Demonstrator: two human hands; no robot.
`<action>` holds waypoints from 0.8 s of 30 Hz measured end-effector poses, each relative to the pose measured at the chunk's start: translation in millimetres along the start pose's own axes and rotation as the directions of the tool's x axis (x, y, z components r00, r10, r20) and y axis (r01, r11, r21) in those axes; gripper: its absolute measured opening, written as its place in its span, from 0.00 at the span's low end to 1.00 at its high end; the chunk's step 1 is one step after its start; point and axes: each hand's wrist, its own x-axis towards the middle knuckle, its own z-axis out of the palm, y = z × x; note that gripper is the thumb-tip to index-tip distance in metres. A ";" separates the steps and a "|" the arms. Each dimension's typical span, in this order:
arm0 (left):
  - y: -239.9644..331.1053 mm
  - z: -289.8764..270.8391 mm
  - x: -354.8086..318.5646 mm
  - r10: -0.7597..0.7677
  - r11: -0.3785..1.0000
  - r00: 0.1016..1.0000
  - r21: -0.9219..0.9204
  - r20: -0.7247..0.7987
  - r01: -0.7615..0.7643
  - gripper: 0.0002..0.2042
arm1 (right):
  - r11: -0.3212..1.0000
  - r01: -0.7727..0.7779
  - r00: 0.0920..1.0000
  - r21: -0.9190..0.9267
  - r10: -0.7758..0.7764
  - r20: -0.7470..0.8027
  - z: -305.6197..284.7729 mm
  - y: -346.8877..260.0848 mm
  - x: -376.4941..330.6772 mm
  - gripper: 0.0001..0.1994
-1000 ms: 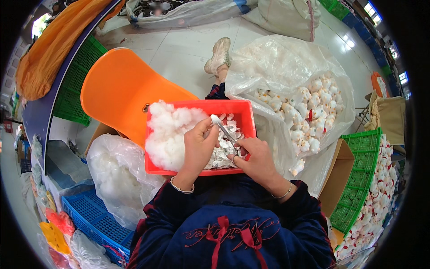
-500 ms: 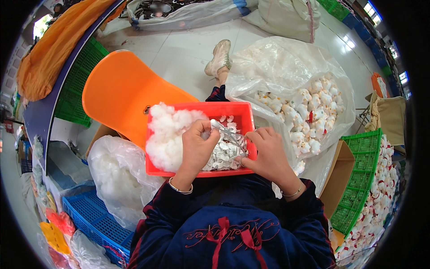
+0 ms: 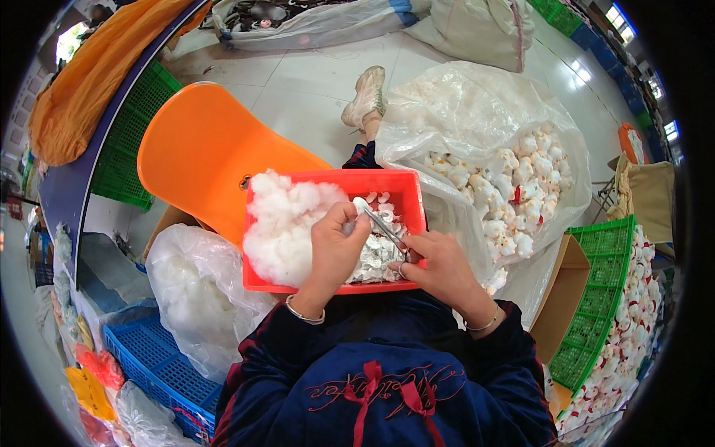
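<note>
Above a red plastic tray (image 3: 418, 195) both my hands work on one small white fabric piece (image 3: 361, 203). My left hand (image 3: 333, 246) pinches it between thumb and fingertips. Metal forceps (image 3: 386, 229) are in my right hand (image 3: 447, 268), with a finger ring near its thumb and their tips reaching the white piece. Whether the tips are inside or beside it, I cannot tell. Fluffy white stuffing (image 3: 277, 231) fills the tray's left side. Several small flat white pieces (image 3: 375, 262) lie in its right side, partly hidden by my hands.
An orange chair (image 3: 201, 149) stands beyond the tray at left. To the right, a clear plastic bag (image 3: 447, 97) holds several stuffed white pieces (image 3: 514, 186). A bag of stuffing (image 3: 190, 290) and a blue crate (image 3: 153, 350) are at left; a green crate (image 3: 596, 276) is at right.
My left hand has shifted slightly right and down with the white piece. The fingers of my right hand have drawn in, and the forceps' arms look closer together.
</note>
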 end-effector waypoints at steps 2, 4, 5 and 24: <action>5.6 1.6 -0.2 0.021 0.998 0.999 -0.056 0.027 -0.019 0.03 | 0.994 -0.034 0.999 0.100 0.033 0.018 1.3 -2.9 2.7 0.15; 8.7 -0.8 3.7 0.023 0.997 0.994 -0.080 0.106 -0.014 0.05 | 0.999 0.027 0.996 0.032 -0.025 -0.083 9.1 7.7 0.0 0.16; 9.0 -5.2 7.7 0.012 0.997 0.985 -0.073 0.175 0.001 0.07 | 0.999 0.053 0.990 -0.004 -0.053 -0.132 9.9 9.7 -1.5 0.16; 16.1 -28.4 15.7 -0.306 0.844 0.911 -0.363 0.277 0.394 0.11 | 0.949 0.145 0.984 -0.280 -0.167 -0.056 -39.9 8.3 1.7 0.28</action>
